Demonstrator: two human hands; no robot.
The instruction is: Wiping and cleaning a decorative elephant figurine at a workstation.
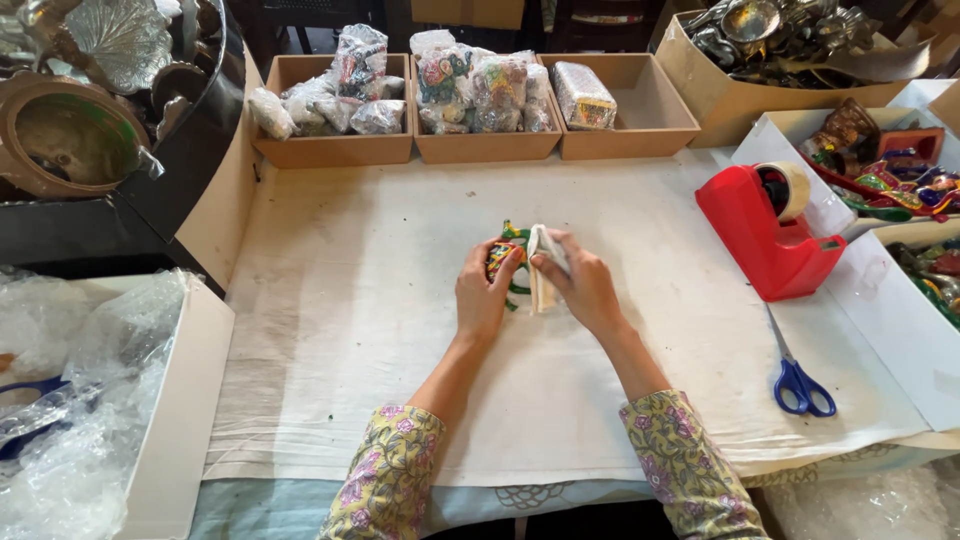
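Observation:
My left hand (482, 295) grips a small, brightly painted ornament (503, 255) with green, red and yellow parts, held just above the white cloth (350, 330) covering the table. Beside it, my right hand (583, 285) pinches a pale folded piece of wrapping (545, 262) against the ornament's right side. Both hands meet at the middle of the table. Both wrists wear yellow floral sleeves.
Three shallow cardboard trays (335, 150) at the back hold wrapped bundles. A red tape dispenser (765, 230) and blue-handled scissors (797, 380) lie to the right. White boxes of painted ornaments (890, 170) stand far right; bubble wrap (70, 400) fills a box at left.

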